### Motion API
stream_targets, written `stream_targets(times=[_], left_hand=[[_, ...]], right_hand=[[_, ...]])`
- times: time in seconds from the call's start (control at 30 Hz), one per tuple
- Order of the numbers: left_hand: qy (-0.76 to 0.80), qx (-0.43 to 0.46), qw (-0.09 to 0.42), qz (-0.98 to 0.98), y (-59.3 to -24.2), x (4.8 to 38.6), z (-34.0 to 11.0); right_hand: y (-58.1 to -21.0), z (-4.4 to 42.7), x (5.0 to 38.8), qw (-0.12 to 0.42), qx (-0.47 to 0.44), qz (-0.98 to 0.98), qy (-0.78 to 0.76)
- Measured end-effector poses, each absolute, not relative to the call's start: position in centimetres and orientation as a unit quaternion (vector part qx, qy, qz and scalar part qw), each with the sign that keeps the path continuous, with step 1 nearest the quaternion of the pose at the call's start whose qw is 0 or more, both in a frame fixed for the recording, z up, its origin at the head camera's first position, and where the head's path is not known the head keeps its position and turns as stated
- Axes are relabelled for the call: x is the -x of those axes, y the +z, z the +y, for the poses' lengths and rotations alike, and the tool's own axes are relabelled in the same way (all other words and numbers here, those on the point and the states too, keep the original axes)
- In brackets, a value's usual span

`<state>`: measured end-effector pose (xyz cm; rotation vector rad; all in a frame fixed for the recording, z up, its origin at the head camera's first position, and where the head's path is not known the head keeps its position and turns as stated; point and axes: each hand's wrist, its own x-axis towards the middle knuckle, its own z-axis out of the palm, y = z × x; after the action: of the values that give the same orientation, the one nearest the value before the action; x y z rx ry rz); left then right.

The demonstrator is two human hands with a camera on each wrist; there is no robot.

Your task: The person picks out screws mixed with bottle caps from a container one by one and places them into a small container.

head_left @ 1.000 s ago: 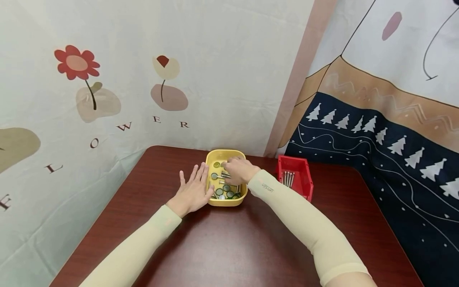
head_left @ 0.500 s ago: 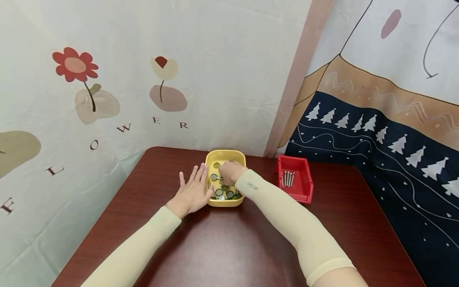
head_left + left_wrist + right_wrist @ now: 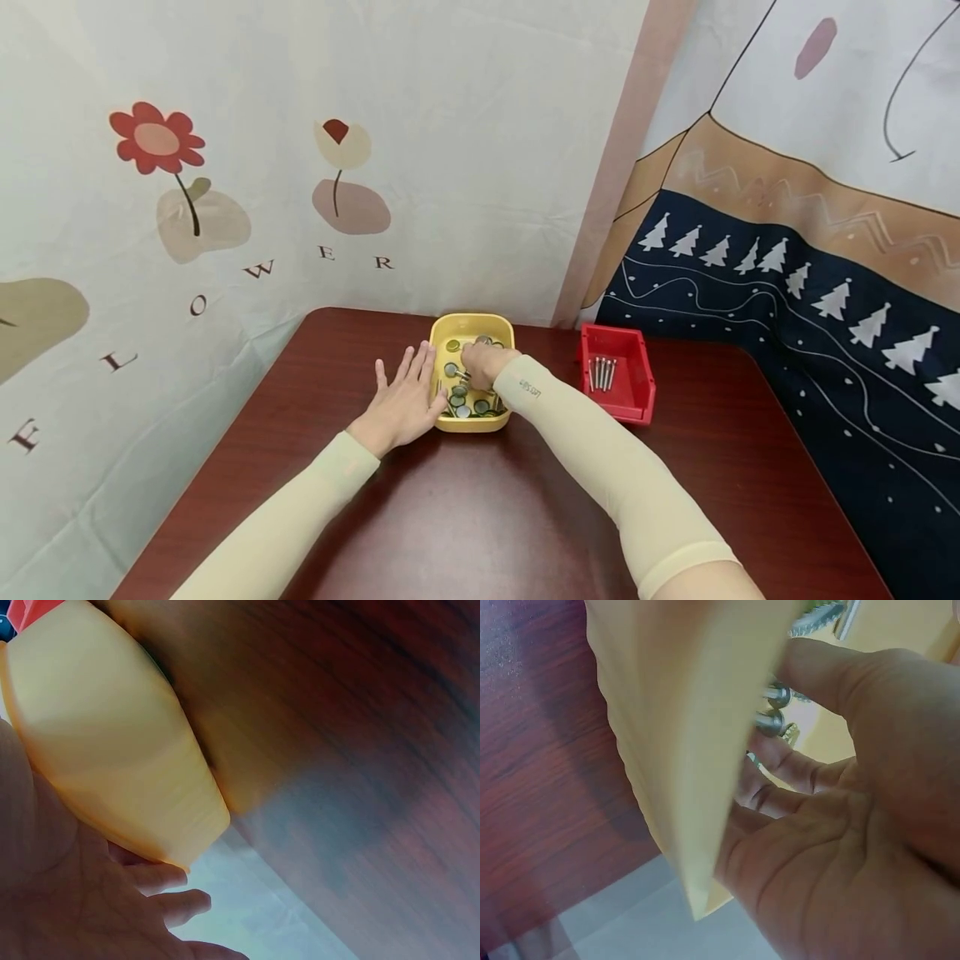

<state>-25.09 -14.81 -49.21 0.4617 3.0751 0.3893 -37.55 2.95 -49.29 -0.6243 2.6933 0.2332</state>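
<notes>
My right hand (image 3: 486,367) reaches down into a yellow basket (image 3: 435,333) that holds bottle caps (image 3: 453,345) and metal bolts (image 3: 462,376). In the right wrist view, the thumb (image 3: 821,671) and bent fingers (image 3: 780,761) stand on either side of two bolts (image 3: 772,720). The basket wall (image 3: 705,735) hides the fingertips, so whether they pinch the bolts is unclear. My left hand (image 3: 401,402) lies with straight, spread fingers against the basket's left side, also seen in the left wrist view beside the yellow basket wall (image 3: 112,735).
To the right of the basket stands a red bin (image 3: 628,408) with several bolts (image 3: 602,374) lying side by side. Both containers sit near the back edge of a dark brown table (image 3: 465,517). A printed cloth (image 3: 465,167) hangs behind it.
My right hand has moved left and lower into the basket, and some caps and bolts around it have shifted. The left hand has stayed in place.
</notes>
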Motion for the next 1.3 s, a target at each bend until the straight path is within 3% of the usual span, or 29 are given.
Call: stream_targets(times=[0.43, 0.73, 0.9, 1.13, 1.3], left_hand=[[0.128, -0.147, 0.009, 0.981, -49.4, 25.0, -14.8], [0.130, -0.148, 0.008, 0.980, -49.1, 24.9, -14.9], [0.131, -0.149, 0.012, 0.980, -49.2, 25.0, -14.9], [0.132, -0.149, 0.009, 0.980, -49.2, 25.1, -14.8], [0.131, -0.151, 0.012, 0.980, -49.1, 25.3, -14.7]], right_hand=[[-47.2, 3.8, 35.8, 0.205, 0.247, 0.947, 0.011], [-51.0, 4.8, 39.3, 0.129, 0.310, 0.941, -0.048], [-52.0, 5.1, 40.5, 0.113, 0.327, 0.936, -0.059], [-50.8, 6.3, 40.0, 0.097, 0.325, 0.935, -0.099], [-45.9, 7.4, 36.1, 0.104, 0.315, 0.929, -0.162]])
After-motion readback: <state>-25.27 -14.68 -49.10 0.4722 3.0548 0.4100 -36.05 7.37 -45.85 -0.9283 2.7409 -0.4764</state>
